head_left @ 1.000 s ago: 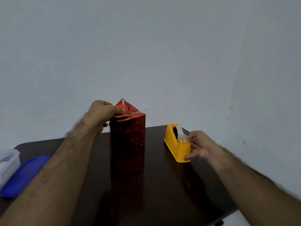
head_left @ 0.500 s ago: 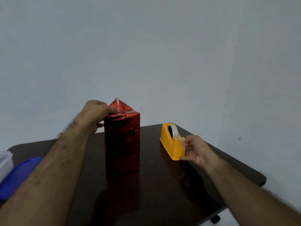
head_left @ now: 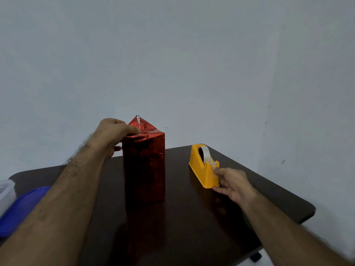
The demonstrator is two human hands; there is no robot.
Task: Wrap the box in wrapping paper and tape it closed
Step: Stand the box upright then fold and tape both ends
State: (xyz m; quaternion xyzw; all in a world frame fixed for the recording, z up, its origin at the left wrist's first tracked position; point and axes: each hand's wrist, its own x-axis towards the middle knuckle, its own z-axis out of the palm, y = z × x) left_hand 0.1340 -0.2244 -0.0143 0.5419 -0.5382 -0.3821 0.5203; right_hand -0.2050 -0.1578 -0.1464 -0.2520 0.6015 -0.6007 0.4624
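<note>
1. Left hand (head_left: 113,131) lay over the top near edge of the box (head_left: 144,166); fingers pressed flat on the folded red foil wrapping paper (head_left: 143,129), thumb down the box's left side.
2. Right hand (head_left: 233,184) pinched a strip of clear tape (head_left: 215,172) between thumb and forefinger at the cutter end of the yellow tape dispenser (head_left: 203,169); other fingers loosely curled.
3. Box stood upright on the dark table (head_left: 249,189), mid-table, well left of dispenser. One triangular flap (head_left: 141,122) stuck up unfolded at the top.
4. Handling guess: foil looked slick, thin, springy, creases easily, likely to pop open if released. Tall box looked tippy; best held at top edges, pressing down.
5. Tape: flimsy, sticky, hold by the end only.
6. Blue lid (head_left: 21,206) and clear container (head_left: 5,192) at far left.
</note>
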